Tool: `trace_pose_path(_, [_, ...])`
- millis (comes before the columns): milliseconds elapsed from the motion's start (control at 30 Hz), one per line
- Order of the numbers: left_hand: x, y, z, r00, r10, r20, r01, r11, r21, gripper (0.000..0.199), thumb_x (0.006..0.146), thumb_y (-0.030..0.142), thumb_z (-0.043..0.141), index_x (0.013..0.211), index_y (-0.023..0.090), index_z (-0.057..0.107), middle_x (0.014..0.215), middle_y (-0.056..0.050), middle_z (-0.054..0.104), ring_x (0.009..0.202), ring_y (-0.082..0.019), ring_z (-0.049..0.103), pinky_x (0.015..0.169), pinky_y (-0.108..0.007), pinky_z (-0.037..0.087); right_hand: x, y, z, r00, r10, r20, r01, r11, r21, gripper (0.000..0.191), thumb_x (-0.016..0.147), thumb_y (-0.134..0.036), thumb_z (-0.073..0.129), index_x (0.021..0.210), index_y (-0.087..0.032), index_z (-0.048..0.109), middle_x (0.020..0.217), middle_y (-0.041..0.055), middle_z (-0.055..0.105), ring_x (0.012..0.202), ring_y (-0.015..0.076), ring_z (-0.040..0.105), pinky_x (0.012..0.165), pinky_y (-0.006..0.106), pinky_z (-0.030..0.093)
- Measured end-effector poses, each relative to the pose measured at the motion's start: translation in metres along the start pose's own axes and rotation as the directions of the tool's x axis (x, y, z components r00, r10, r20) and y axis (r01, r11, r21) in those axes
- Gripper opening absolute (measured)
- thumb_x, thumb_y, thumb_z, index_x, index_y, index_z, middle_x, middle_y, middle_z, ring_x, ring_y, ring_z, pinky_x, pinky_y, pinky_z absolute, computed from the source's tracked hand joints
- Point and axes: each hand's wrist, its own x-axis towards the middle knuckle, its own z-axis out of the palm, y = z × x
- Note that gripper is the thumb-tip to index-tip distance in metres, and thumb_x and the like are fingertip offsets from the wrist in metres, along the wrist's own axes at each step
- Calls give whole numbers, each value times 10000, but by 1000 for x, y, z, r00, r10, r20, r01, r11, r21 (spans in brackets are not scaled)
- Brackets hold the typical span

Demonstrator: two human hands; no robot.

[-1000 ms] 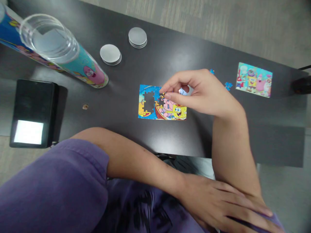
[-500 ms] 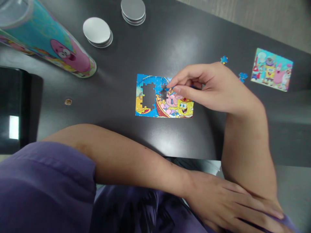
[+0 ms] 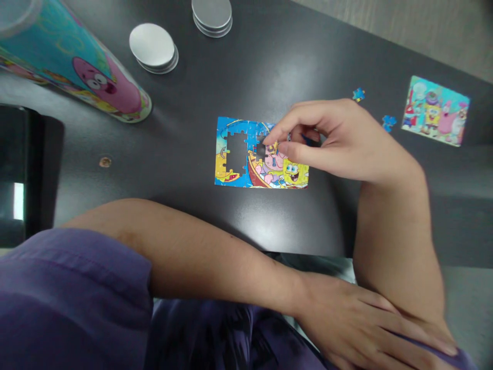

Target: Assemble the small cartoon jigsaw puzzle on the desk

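- Puzzle (image 3: 254,177): flat rect., glossy print, knobbed seams. 2 gaps visible: the bigger in its L half, the smaller nr mid. Top R corner hidden by R hand (image 3: 342,136).
- R hand: over puzzle's R half, thumb & index tips close tog., pinch-like, by the smaller gap; can't tell if a pc is between them.
- L hand (image 3: 358,318): below-R of puzzle, past the table's near edge, fingers straight & a bit spread, laid on R arm (image 3: 396,241).
- Table (image 3: 185,154): smooth, dark, w/ sheen. Strip of top between puzzle & near edge; far edge well above, slanting down to R.
- Pcs (image 3: 389,122): 2 loose, blue, knobbed, up-R of puzzle, nr R hand.
- Card (image 3: 436,110): 1, glossy, rect., farther R of puzzle.
- Discs (image 3: 154,46): 2 stacks, round, silvery, up-L of puzzle, apart.
- Tube (image 3: 111,85): 1, round, printed, L of puzzle, cut by frame.
- Box (image 3: 40,169): 1, black, shiny, far L of puzzle.
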Motion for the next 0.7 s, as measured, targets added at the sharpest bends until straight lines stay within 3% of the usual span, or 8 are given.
trace_pose_path(200, [9,9,6,998,-22,59,21,1000,13,907,1136,392,334,2017,583,423,2023,358,341,1954,-48,312,1517,-262,225,1,-7,2,1000,-8,-8,7,994,-106,116,1084,-374,940,1183,-349,994,1188,92,926,1029,331,833,889,484,671])
trace_pose_path(267, [8,9,9,1000,-28,5,28,1000,10,857,1160,411,376,1992,586,485,2004,342,395,1937,-57,360,1508,-284,282,0,-4,4,999,-24,-42,21,998,-62,177,1093,-349,925,1258,-341,987,1158,65,921,1034,312,845,908,465,679])
trace_pose_path(367, [3,6,12,996,10,-94,-9,1000,7,787,1204,389,418,1967,496,581,1974,269,499,1906,-96,462,1510,-260,314,-3,1,7,998,-17,-67,19,999,27,236,1089,-358,979,1324,-354,954,1165,32,940,1057,311,871,944,468,699])
trace_pose_path(567, [-1,1,4,998,21,-58,-19,999,37,773,1233,438,405,1992,504,535,1984,291,452,1924,-103,435,1559,-268,277,-4,-5,11,992,79,-94,-74,996,51,299,1010,-525,1105,1232,-421,934,1127,29,965,1056,383,912,965,564,767])
trace_pose_path(700, [2,2,-6,1000,8,23,-10,998,61,832,1185,444,374,2008,524,471,2021,294,402,1933,-87,376,1512,-208,239,-2,-14,13,988,124,-94,-123,992,20,233,1024,-489,1073,1188,-404,932,1096,26,965,1062,381,920,1006,553,765])
